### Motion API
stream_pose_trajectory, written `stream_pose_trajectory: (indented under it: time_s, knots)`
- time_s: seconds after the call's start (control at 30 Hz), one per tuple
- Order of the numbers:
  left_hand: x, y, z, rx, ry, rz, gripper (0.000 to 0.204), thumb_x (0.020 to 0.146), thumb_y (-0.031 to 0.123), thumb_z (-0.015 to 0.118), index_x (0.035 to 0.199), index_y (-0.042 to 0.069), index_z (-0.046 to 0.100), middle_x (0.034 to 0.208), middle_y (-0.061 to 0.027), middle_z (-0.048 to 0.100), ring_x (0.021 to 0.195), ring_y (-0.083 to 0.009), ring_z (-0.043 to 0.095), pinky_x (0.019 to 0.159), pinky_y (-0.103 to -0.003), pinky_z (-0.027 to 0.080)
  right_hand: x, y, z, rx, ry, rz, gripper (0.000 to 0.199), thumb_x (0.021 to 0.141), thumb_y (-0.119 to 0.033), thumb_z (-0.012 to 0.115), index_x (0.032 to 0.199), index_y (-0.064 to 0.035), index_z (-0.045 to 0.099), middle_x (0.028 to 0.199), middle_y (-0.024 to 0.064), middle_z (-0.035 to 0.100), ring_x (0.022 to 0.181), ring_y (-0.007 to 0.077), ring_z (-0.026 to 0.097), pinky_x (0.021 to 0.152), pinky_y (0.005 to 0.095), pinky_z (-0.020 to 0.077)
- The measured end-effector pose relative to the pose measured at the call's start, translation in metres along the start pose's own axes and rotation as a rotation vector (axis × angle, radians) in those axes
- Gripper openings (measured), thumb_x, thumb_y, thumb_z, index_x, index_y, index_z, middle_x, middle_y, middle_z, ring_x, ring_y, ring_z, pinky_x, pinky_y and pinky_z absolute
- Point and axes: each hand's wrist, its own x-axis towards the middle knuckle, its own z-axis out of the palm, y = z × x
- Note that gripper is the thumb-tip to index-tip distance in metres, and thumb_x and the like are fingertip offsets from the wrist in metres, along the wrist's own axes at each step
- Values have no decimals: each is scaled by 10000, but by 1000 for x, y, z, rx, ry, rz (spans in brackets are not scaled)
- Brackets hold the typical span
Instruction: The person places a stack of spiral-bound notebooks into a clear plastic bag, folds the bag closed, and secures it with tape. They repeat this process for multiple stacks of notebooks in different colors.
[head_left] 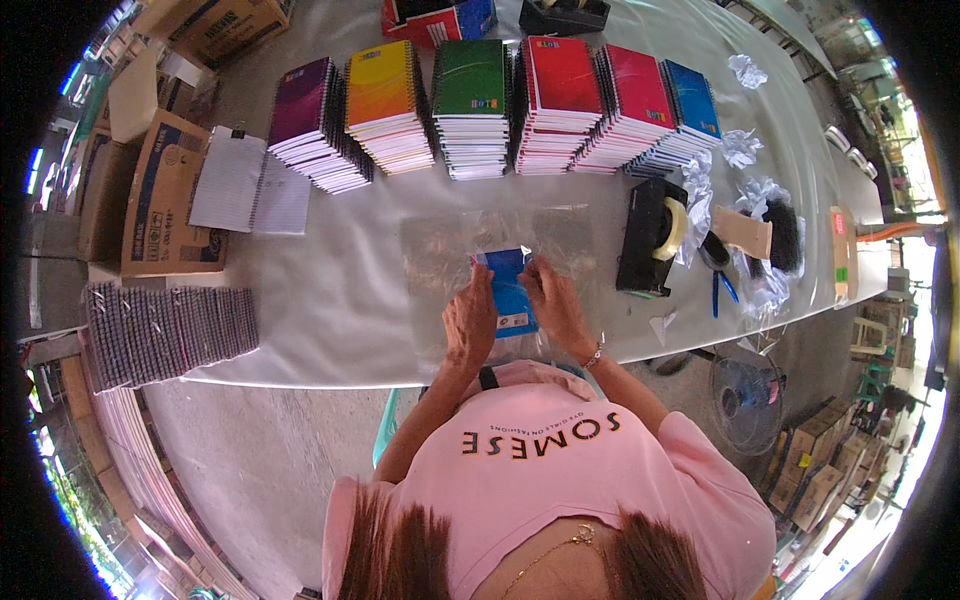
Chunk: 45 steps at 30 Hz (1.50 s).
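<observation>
My left hand (pixel 470 322) and my right hand (pixel 552 305) both grip a blue notebook (pixel 508 290), one on each side, just above the near edge of the grey table (pixel 340 290). The notebook sits in clear plastic wrap, on top of a stack of clear plastic sleeves (pixel 440 250). Behind them stand stacks of spiral notebooks: purple (pixel 305 120), yellow-orange (pixel 385 100), green (pixel 472 100), red (pixel 558 95), a second red (pixel 630 105) and blue (pixel 690 110).
A black tape dispenser (pixel 650 235) stands right of my hands, with crumpled plastic (pixel 745 145), a brush (pixel 765 235) and a blue pen (pixel 725 290) beyond. White notepads (pixel 245 180) lie at the left. Cardboard boxes (pixel 165 200) and a bundle of wrapped notebooks (pixel 165 330) sit off the table's left end. A fan (pixel 745 400) stands on the floor.
</observation>
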Motion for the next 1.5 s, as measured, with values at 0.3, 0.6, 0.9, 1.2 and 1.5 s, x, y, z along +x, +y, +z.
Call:
stream_pose_trajectory:
  time_s: [0.3, 0.6, 0.9, 1.2, 1.5]
  knots:
    - [-3, -14, -9, -20, -24, -153, 166, 1018, 264, 434, 1066, 119, 499, 689, -232, 630, 651, -451, 624, 528, -546, 463, 0, 6, -28, 186, -177, 241, 152, 937, -126, 583, 1021, -23, 508, 784, 105, 582, 654, 209, 530, 616, 350, 437]
    - [-22, -49, -31, -353, 200, 77, 431, 927, 3, 510, 1339, 126, 479, 1186, -260, 549, 1009, -450, 587, 778, -495, 503, -17, 4, -62, 140, -31, 217, 359, 914, -56, 574, 1265, -70, 497, 969, 91, 607, 884, 189, 590, 769, 318, 484]
    - [-62, -85, 2, -65, 8, 242, 500, 801, 73, 611, 1287, 129, 506, 1270, -181, 469, 1180, -373, 475, 953, -484, 403, -65, 36, -39, -285, -248, -92, 571, 822, -200, 639, 1335, -53, 437, 1324, 187, 474, 1196, 397, 439, 1027, 515, 325]
    - [-58, -66, 21, 115, 42, 154, 576, 708, 268, 729, 1240, 151, 542, 1303, -151, 458, 1206, -360, 429, 973, -509, 353, -82, 43, -5, -509, -161, -19, 640, 795, -353, 649, 1316, -47, 437, 1329, 175, 450, 1222, 389, 397, 1009, 528, 290]
    - [-57, -61, 23, 159, 61, 94, 538, 694, 290, 725, 1190, 143, 576, 1292, -121, 472, 1175, -344, 440, 952, -513, 365, -78, 34, -6, -474, -148, 3, 580, 785, -293, 667, 1275, -42, 484, 1300, 158, 475, 1202, 364, 421, 990, 537, 305]
